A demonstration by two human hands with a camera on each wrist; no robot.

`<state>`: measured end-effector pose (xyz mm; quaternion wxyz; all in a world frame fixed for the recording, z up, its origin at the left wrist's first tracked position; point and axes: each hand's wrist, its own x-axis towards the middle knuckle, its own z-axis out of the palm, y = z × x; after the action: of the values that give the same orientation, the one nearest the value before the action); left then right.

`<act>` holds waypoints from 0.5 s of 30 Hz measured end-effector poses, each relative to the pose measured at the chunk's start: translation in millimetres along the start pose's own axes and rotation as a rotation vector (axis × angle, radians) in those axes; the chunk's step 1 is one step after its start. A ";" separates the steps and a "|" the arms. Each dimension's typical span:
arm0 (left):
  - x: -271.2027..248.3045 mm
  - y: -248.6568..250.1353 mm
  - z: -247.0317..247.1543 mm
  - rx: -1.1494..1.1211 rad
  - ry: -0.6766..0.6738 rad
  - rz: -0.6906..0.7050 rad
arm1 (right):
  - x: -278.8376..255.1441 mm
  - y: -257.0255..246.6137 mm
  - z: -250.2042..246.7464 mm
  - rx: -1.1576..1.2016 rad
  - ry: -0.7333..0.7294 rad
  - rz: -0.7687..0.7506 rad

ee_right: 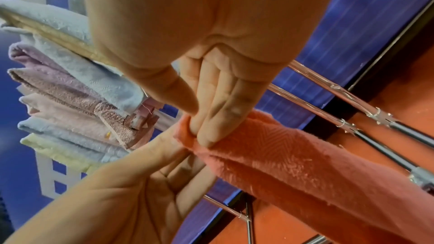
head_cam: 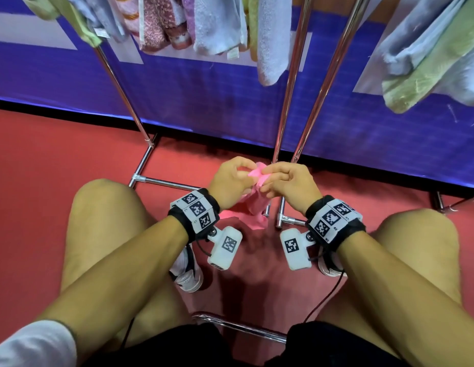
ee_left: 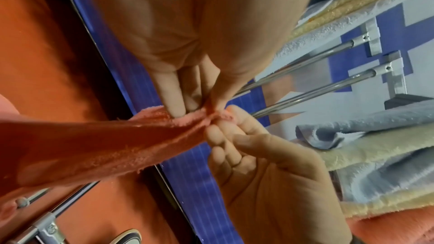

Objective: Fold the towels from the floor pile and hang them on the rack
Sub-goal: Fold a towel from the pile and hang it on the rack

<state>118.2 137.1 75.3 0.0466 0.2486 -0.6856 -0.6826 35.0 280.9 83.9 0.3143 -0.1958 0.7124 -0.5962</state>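
**2 hands pinch the pink towel**

The left hand and the right hand both pinch the top edge of the pink towel. It hangs down to the red floor, before the rack.

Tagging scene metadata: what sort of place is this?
Probably a staged indoor recording area, not a home: red floor, blue printed partition, metal rack hung with towels. Both hands pinch a pink towel.
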 end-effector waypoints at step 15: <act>-2.6 -3.1 10.5 -0.076 0.027 0.049 | 1.0 5.6 4.8 -0.112 0.111 -0.143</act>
<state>117.1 147.9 72.4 0.0821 0.2391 -0.6642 -0.7035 38.1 278.0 77.8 0.2198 -0.2301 0.7452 -0.5861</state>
